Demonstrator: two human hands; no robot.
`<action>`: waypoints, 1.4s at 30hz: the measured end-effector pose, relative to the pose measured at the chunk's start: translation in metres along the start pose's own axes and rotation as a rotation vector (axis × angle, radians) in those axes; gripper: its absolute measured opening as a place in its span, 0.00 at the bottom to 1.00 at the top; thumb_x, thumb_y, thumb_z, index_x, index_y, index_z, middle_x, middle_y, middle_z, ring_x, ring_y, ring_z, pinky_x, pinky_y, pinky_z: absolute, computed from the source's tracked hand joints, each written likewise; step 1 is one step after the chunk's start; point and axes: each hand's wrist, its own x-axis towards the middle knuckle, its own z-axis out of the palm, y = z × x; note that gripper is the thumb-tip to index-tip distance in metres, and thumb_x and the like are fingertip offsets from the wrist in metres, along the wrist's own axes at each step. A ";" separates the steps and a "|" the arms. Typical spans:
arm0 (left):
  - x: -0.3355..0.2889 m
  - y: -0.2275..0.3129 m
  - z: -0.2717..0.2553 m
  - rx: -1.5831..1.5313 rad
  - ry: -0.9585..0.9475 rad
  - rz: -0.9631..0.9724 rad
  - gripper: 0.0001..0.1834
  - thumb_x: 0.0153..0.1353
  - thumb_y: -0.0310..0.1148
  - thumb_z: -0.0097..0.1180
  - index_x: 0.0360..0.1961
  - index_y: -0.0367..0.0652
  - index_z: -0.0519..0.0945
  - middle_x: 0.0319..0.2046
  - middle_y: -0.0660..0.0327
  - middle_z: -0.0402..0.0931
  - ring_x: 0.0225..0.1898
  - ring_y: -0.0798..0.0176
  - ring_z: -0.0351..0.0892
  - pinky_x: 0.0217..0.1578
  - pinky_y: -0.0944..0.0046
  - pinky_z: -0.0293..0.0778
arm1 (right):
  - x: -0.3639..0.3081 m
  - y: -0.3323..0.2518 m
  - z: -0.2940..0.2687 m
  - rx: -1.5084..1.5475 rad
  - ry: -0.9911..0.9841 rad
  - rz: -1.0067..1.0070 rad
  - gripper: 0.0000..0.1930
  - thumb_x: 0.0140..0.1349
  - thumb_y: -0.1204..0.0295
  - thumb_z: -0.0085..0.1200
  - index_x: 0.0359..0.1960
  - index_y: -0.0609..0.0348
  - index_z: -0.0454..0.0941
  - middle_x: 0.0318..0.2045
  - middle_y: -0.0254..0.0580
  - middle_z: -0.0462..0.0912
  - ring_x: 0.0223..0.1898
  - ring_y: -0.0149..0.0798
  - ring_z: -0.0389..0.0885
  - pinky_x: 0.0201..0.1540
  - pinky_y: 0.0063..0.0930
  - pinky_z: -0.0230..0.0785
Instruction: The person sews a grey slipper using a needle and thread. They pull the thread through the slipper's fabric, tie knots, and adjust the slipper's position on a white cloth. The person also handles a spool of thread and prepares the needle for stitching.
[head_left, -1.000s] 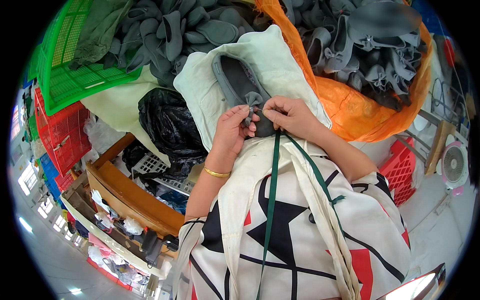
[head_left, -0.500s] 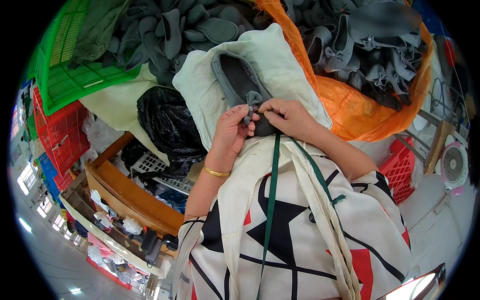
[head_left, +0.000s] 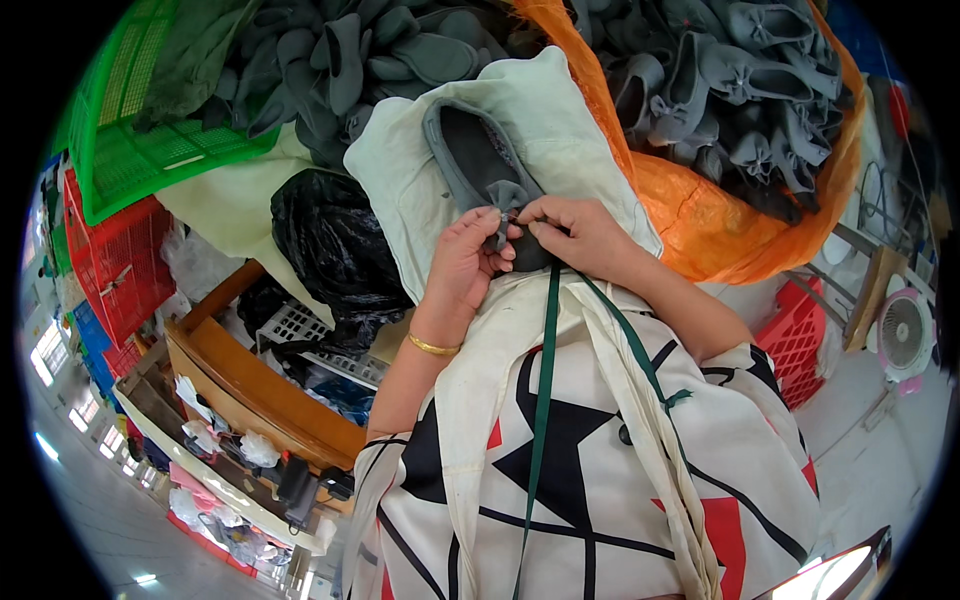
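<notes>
The fingers of the left hand (head_left: 465, 248) pinch the grey bow (head_left: 508, 194) near its middle; those of the right hand (head_left: 572, 234) are bunched just beside it, and whether they grip anything fine is too small to tell. With the two sets of fingertips so near each other, a slip by the right could jab or knock the left. Too hard a pull on the bow could skew it or pucker the upper of the grey shoe (head_left: 446, 160) beneath. The shoe lies on a pale cushion (head_left: 585, 130), toe toward the person; the soft padding gives little bracing, so a sideways tug might swivel it. Nearer the body, a green strap (head_left: 543, 400) hangs close below the right hand and could snag on the fingers.
</notes>
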 end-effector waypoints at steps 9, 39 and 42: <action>-0.004 -0.007 0.004 0.061 0.061 0.063 0.09 0.60 0.26 0.62 0.41 0.37 0.79 0.31 0.59 0.82 0.24 0.71 0.77 0.25 0.72 0.73 | 0.001 0.005 -0.005 0.335 -0.173 0.331 0.05 0.67 0.75 0.51 0.40 0.60 0.78 0.22 0.27 0.74 0.23 0.20 0.68 0.26 0.16 0.60; 0.000 -0.014 0.003 0.317 0.023 0.186 0.09 0.60 0.30 0.63 0.39 0.37 0.81 0.25 0.67 0.78 0.21 0.76 0.73 0.23 0.76 0.71 | 0.021 -0.019 -0.005 0.302 -0.216 0.512 0.15 0.67 0.68 0.50 0.52 0.61 0.70 0.27 0.35 0.79 0.28 0.22 0.75 0.29 0.20 0.68; -0.002 -0.013 0.007 0.306 0.022 0.184 0.09 0.60 0.31 0.63 0.39 0.39 0.80 0.25 0.67 0.77 0.21 0.77 0.72 0.23 0.76 0.71 | 0.029 -0.019 -0.024 0.085 -0.065 0.288 0.12 0.66 0.69 0.51 0.50 0.57 0.74 0.29 0.38 0.80 0.28 0.31 0.79 0.31 0.26 0.70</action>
